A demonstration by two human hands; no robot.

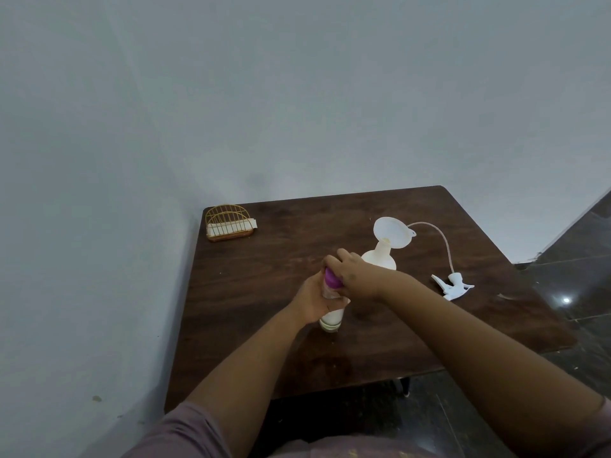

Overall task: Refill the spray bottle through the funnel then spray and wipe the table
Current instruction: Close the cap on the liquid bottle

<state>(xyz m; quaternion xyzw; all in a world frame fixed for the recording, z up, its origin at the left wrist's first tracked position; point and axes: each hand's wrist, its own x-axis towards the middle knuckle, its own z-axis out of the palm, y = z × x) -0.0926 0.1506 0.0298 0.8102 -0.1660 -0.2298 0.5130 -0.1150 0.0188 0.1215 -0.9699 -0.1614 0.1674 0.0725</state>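
Grey wall (297, 94), dark glossy tiled floor (582, 259).

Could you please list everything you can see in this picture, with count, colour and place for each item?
Table: one, dark brown wood, against the grey wall.
Refill bottle: one, clear with white liquid, standing near the table's middle.
Cap: one, purple, on the refill bottle.
Spray bottle: one, white, standing behind the hands.
Funnel: one, white, tilted in the spray bottle's neck.
Spray head: one, white with a thin tube, lying at right.
Napkin holder: one, gold wire, far left corner.
Left hand: grips the refill bottle.
Right hand: grips the cap.
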